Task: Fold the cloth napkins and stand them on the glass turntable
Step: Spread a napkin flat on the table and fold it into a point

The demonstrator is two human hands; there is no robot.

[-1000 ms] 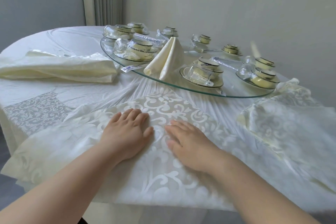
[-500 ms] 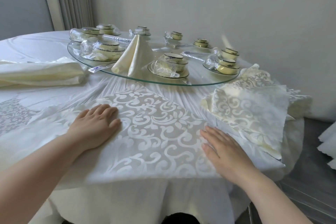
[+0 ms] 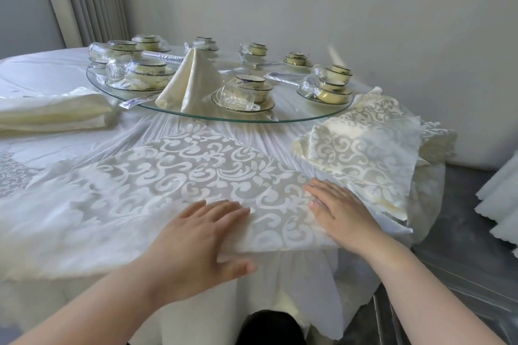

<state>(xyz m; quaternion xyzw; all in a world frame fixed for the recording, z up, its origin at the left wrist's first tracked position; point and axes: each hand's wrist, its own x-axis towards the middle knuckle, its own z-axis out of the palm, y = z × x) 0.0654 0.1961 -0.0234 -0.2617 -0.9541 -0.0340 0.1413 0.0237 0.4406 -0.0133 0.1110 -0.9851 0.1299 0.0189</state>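
Head view: two hands lie flat, fingers straight and slightly spread, on one patterned napkin (image 3: 182, 176) opened out across the lower middle of the frame. The left hand (image 3: 201, 238) presses the napkin's near edge, with its thumb hanging past the front edge of the table (image 3: 50, 64). The right hand (image 3: 342, 213) presses the napkin's right end, just beside one stack of patterned napkins (image 3: 370, 148) whose corners overhang the table's right edge.

One glass turntable (image 3: 224, 118) sits in the upper middle. It carries one folded napkin (image 3: 190, 81) standing upright near its front rim and at least eight plastic-wrapped dish sets (image 3: 246, 92) around it.

One pile of plain cloth (image 3: 56, 112) lies at the left. A strip of pleated tablecloth (image 3: 252, 131) separates the spread napkin from the turntable rim.
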